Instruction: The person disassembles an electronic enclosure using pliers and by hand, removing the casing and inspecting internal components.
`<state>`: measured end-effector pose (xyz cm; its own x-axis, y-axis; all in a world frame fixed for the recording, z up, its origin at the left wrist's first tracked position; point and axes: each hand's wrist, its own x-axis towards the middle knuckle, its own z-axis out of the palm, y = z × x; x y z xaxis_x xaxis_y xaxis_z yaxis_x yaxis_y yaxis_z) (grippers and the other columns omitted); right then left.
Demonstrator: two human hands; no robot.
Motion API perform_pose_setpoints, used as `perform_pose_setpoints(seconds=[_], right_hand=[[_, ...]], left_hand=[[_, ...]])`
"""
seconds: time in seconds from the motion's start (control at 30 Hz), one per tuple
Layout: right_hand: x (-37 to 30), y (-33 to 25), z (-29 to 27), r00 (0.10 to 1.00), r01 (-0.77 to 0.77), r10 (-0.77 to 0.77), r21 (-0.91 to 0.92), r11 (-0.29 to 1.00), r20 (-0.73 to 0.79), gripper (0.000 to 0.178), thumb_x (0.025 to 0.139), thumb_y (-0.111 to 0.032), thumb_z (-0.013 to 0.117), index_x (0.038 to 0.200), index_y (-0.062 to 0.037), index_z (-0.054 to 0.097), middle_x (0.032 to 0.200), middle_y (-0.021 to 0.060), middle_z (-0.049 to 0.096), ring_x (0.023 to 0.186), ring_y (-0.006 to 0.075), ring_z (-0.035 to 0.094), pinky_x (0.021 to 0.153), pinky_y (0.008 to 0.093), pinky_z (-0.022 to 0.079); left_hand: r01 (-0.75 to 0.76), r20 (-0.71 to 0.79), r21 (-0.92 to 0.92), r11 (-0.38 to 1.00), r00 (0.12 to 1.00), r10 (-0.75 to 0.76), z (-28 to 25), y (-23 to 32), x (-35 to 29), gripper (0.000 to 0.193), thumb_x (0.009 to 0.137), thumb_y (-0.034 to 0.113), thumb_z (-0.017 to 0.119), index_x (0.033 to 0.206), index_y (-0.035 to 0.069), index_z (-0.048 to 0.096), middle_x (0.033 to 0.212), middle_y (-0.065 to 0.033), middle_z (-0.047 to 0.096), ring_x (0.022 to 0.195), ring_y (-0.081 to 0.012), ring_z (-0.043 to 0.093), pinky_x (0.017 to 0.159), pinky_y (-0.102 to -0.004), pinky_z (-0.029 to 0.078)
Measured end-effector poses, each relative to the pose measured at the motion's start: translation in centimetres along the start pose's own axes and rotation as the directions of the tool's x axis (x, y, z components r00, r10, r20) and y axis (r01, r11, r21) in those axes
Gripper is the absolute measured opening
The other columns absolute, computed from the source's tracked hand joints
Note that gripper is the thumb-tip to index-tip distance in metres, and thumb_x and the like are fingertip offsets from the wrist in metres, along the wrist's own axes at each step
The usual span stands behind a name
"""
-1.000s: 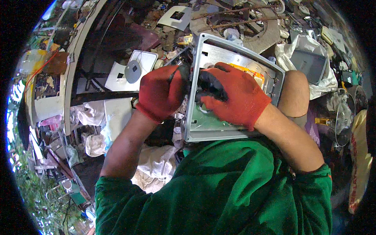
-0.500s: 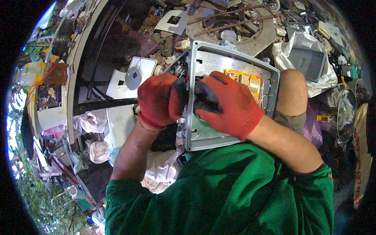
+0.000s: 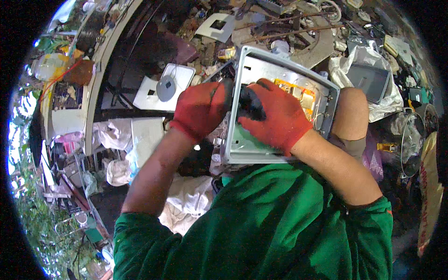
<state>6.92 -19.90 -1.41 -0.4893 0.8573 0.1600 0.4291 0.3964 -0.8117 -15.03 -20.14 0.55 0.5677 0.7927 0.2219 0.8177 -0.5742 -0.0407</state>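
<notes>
A grey metal enclosure box (image 3: 334,114) lies open-side up on my lap, slightly tilted. Inside it is a yellow-orange circuit board (image 3: 306,100) with thin wires beside it. My left hand (image 3: 201,109), in a red glove with dark fingertips, is closed against the outside of the box's left wall. My right hand (image 3: 276,114), gloved the same way, reaches into the box, its fingers curled near the inner face of that wall. Whatever either hand grips is hidden by the gloves and the wall.
A white plate with a grey disc (image 3: 166,88) lies left of the box. A grey tray (image 3: 368,80) rests on a white sack (image 3: 395,95) at the right. Scrap and a rusty rod (image 3: 298,31) lie beyond. My bare knee (image 3: 351,112) is against the box's right side.
The whole view has shifted, with the box now slightly higher and farther right. My left hand has moved up along the wall's outside; my right hand stays inside the box.
</notes>
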Motion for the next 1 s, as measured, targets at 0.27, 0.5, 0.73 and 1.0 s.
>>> perform_pose_setpoints(seconds=[0.27, 0.5, 0.73, 1.0], right_hand=[[0.4, 0.6, -0.7, 0.992, 0.092, -0.093, 0.012, 0.996, 0.087, 0.038, 0.082, -0.034, 0.067, 0.108, -0.0072, 0.064, 0.105, 0.0160, 0.061, 0.093, 0.0402, 0.065, 0.082, 0.0500, 0.054], [-0.4, 0.0, -0.6, 0.998, 0.052, -0.056, 0.089, 0.995, 0.041, 0.050, 0.072, -0.028, 0.077, 0.115, -0.0064, 0.062, 0.102, 0.0185, 0.059, 0.092, 0.0426, 0.062, 0.081, 0.0485, 0.053], [-0.9, 1.1, -1.0, 0.997, 0.076, -0.078, 0.136, 0.988, 0.006, 0.056, 0.078, -0.026, 0.074, 0.127, -0.0070, 0.057, 0.105, 0.0189, 0.057, 0.092, 0.0438, 0.061, 0.079, 0.0483, 0.053], [-3.5, 1.7, 0.0, 0.982, 0.189, -0.169, 0.336, 0.923, -0.089, 0.042, 0.076, -0.012, 0.076, 0.117, -0.0077, 0.065, 0.111, 0.0182, 0.060, 0.087, 0.0368, 0.065, 0.075, 0.0414, 0.054]], left_hand=[[-0.453, -0.169, -0.126, 0.882, 0.886, 0.431, -0.6, -4.8, 1.6, 0.062, 0.080, 0.064, 0.057, 0.095, 0.005, 0.064, 0.102, -0.0188, 0.065, 0.092, -0.0403, 0.064, 0.088, -0.0524, 0.051], [-0.196, -0.332, -0.353, 0.915, 0.941, 0.073, 0.9, -1.3, 2.1, 0.033, 0.080, 0.033, 0.058, 0.062, 0.007, 0.049, 0.058, -0.0130, 0.043, 0.052, -0.0358, 0.047, 0.050, -0.0443, 0.034], [-0.077, -0.252, -0.435, 0.897, 0.967, -0.039, 0.6, -0.6, 0.7, 0.024, 0.085, 0.024, 0.058, 0.073, 0.004, 0.056, 0.067, -0.0167, 0.054, 0.057, -0.0369, 0.053, 0.052, -0.0439, 0.039], [-0.142, -0.415, -0.516, 0.845, 0.904, -0.101, 2.6, -0.5, -0.4, 0.018, 0.088, 0.015, 0.050, 0.082, -0.001, 0.057, 0.074, -0.0153, 0.057, 0.062, -0.0342, 0.054, 0.059, -0.0380, 0.044]])
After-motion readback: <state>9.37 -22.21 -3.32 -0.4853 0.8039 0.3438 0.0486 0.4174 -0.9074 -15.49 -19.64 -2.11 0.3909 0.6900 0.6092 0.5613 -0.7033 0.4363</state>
